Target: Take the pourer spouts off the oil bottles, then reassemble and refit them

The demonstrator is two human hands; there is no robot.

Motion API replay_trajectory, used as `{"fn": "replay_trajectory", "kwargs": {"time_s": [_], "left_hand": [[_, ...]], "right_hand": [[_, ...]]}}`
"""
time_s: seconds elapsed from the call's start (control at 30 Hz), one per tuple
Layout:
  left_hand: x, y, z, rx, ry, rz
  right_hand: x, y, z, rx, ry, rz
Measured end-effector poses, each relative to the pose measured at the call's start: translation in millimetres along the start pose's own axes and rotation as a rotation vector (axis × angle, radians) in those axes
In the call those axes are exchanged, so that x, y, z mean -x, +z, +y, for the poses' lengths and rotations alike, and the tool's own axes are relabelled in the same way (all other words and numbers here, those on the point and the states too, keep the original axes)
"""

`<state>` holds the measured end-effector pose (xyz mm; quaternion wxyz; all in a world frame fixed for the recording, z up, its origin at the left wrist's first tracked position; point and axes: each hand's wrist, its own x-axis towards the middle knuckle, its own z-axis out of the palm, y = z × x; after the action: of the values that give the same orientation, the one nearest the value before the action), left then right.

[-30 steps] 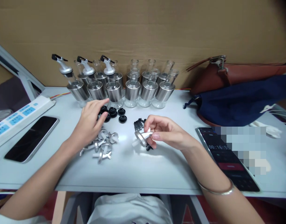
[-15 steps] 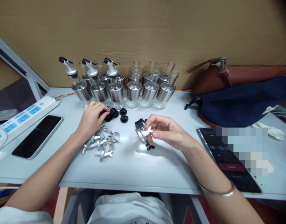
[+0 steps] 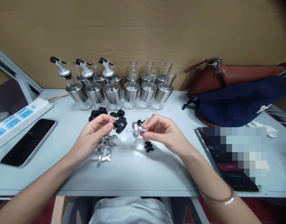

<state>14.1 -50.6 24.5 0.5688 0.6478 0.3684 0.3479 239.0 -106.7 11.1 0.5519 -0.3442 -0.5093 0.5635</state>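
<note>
Between the fingers of my left hand (image 3: 96,132) is a black rubber stopper (image 3: 121,125), its wide end facing right. My right hand (image 3: 165,132) pinches a silver pour spout (image 3: 135,129) by its narrow end, with the pale tube pointing left at the stopper. A small gap separates the two parts. Below my left hand lies a pile of silver spouts (image 3: 103,154), partly hidden by that hand. More black stoppers (image 3: 102,110) sit behind it. Small black pieces (image 3: 149,146) lie under my right hand, and other black parts (image 3: 140,122) are partly covered behind the spout.
Glass bottles with steel sleeves (image 3: 131,91) stand in rows at the back, three of them topped with spouts (image 3: 108,70). A power strip (image 3: 19,116) and phone (image 3: 28,141) lie left. On the right are another phone (image 3: 229,168), a brown bag (image 3: 250,76) and dark blue cloth (image 3: 238,102).
My left hand has lifted a black stopper from the group and brought it right, towards the spout. My right hand has turned the spout so its tube points left.
</note>
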Motion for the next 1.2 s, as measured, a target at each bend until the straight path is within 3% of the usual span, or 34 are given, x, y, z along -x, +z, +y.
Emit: {"fn": "replay_trajectory", "kwargs": {"time_s": [0.17, 0.37, 0.6, 1.0, 1.2], "left_hand": [[5.2, 5.0, 3.9, 0.142, -0.155, -0.056], [6.9, 8.3, 4.0, 0.262, -0.233, -0.104], [3.9, 12.0, 7.4, 0.341, -0.200, -0.125], [4.2, 11.4, 1.7, 0.502, -0.297, -0.249], [5.5, 11.6, -4.7, 0.447, -0.225, -0.260]], "right_hand": [[1.3, 9.0, 0.7, 0.098, -0.200, 0.093], [2.5, 10.4, -0.4, 0.232, -0.203, 0.075], [3.2, 9.3, 2.8, 0.315, -0.152, 0.092], [2.9, 8.5, 4.4, 0.520, -0.430, 0.040], [5.0, 7.6, 5.4, 0.576, -0.374, 0.062]]}}
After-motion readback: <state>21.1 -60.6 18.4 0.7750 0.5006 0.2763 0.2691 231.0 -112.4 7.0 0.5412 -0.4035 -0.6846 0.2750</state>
